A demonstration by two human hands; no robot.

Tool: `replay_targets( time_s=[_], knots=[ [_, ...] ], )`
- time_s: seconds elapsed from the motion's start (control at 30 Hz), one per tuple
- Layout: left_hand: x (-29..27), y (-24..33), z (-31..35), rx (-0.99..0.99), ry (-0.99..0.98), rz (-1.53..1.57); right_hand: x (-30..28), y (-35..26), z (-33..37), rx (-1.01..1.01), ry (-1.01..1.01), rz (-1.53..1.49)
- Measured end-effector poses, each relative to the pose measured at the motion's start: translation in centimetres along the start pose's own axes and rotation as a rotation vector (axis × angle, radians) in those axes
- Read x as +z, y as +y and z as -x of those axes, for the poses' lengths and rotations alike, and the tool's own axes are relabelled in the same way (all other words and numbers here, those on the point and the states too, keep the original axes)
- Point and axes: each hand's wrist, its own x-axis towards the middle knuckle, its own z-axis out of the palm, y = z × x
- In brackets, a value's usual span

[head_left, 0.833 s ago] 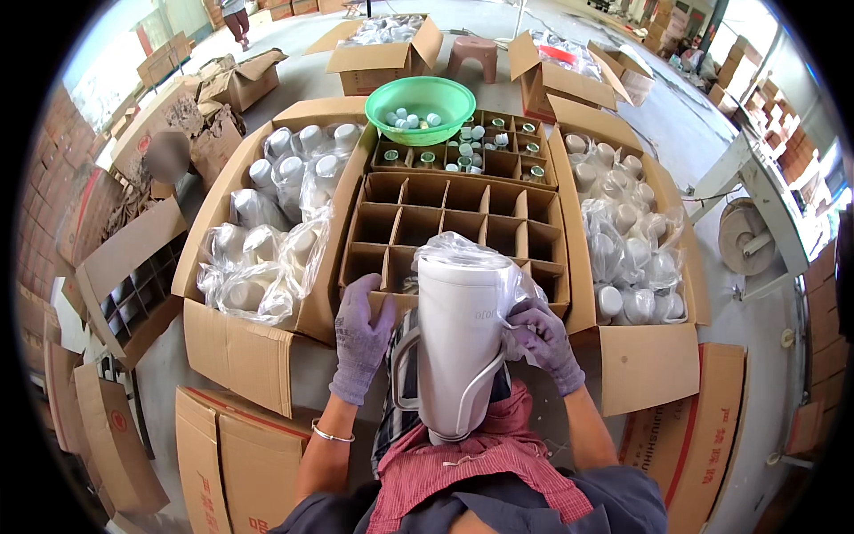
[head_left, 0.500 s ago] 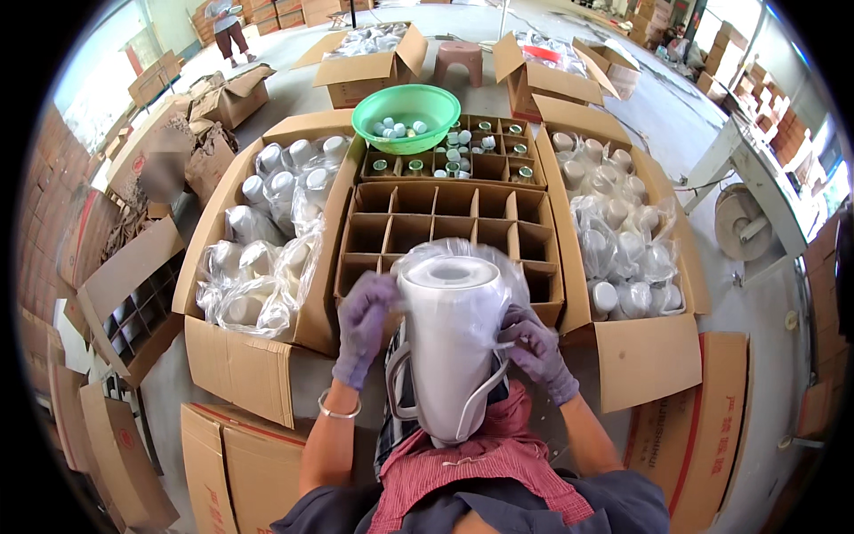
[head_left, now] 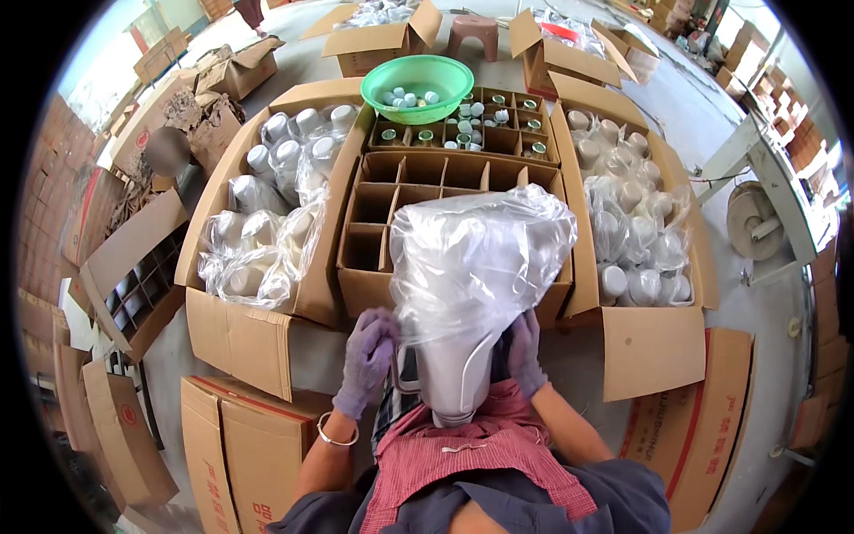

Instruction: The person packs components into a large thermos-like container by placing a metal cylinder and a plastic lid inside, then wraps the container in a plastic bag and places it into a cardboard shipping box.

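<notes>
A pale grey thermos jug (head_left: 454, 378) with side handles stands upright against my checked red apron (head_left: 480, 463). A clear plastic bag (head_left: 476, 258) covers its upper part, puffed out toward the far right. My left hand (head_left: 363, 365), in a purple-grey glove, is closed at the bag's lower left edge beside a handle. On the other side, my gloved right hand (head_left: 527, 356) is closed at the bag's lower right edge, its fingertips partly hidden by the plastic. Just beyond the jug is a cardboard box with dividers (head_left: 372, 206), partly covered by the bag.
Boxes of plastic-wrapped pale jugs (head_left: 289, 151) (head_left: 623, 187) flank the divided box. Behind it, a green basin (head_left: 418, 111) with small white caps rests on another divided box (head_left: 498, 142). Farther off are a brown stool (head_left: 473, 36) and more open cartons (head_left: 382, 49).
The plastic bag, gathered around the jug's top before, now covers the top and hangs down over its sides. Both hands have moved lower; the view has shifted slightly.
</notes>
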Motion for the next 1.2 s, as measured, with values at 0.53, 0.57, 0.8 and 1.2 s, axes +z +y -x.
replay_targets(
  time_s=[0.53, 0.57, 0.8, 1.2],
  knots=[
    [1.6, -2.2, -3.1, -0.460, 0.253, 0.791, 2.6, -2.4, -0.7, 0.131, -0.178, -0.189],
    [1.6, -2.0, -2.1, -0.362, 0.070, 0.529, 2.6, -2.3, 0.6, 0.037, -0.246, 0.049],
    [2.5, -5.3, 6.9, -0.395, 0.151, 0.406, -4.7, 5.6, 13.4, -0.392, -0.665, 0.782],
    [0.6, -7.7, 2.7, -0.206, 0.416, 0.716, 4.6, -1.9, 4.8, -0.669, -0.507, 0.634]
  ],
)
